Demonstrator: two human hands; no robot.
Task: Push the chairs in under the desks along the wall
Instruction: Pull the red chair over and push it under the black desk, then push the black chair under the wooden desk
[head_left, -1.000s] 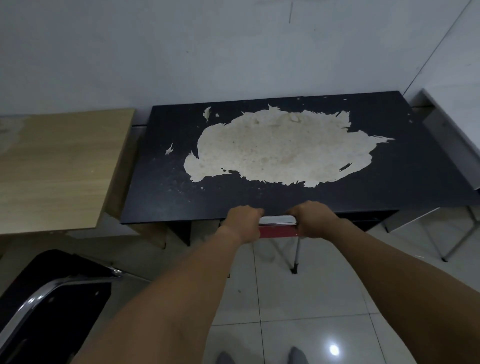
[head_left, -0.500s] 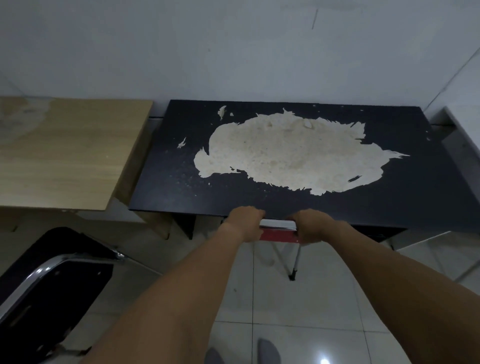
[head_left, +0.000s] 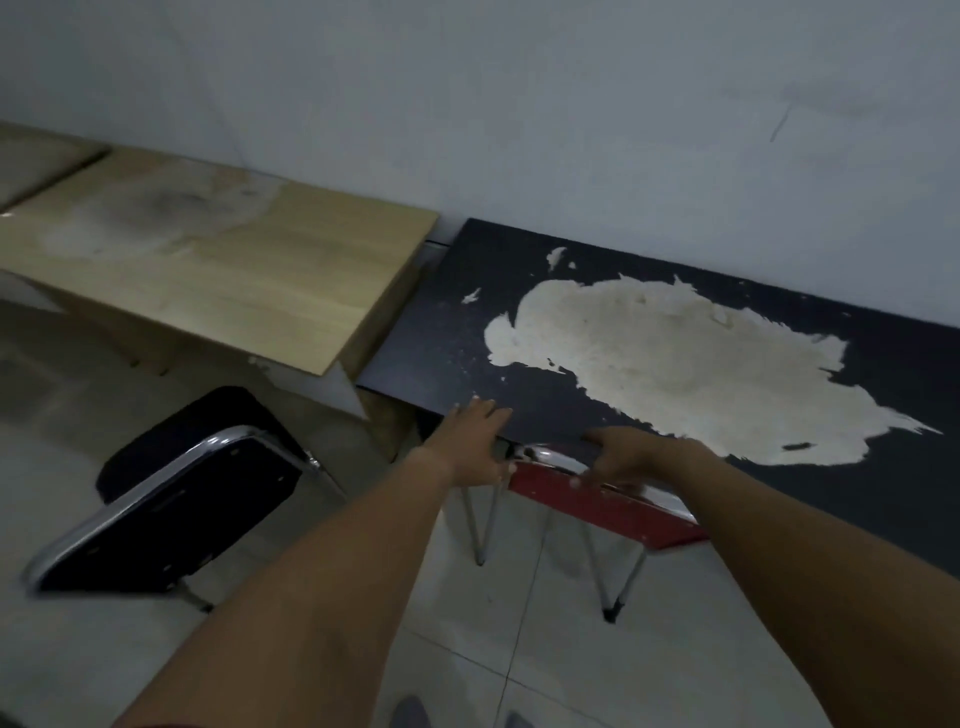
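Red chair (head_left: 608, 501), tucked under black desk (head_left: 675, 364): light, stiff, we judge; our left hand (head_left: 475, 447) hangs spread and loose, right hand (head_left: 621, 457) fingers draped on its chrome top rail (head_left: 550, 457), the best purchase.

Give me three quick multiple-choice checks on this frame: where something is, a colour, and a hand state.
1. Where is the black chair?
A. Under the black desk
B. On the floor in front of the wooden desk
C. On top of a desk

2. What colour is the chair back at the black desk?
A. Red
B. Green
C. White

3. How is the left hand?
A. Closed on the black chair
B. Out of view
C. Open, fingers spread

Answers: 1 B, it stands out from the wooden desk. 2 A, the red chair shows below its chrome rim. 3 C, its fingers are splayed at the desk edge.
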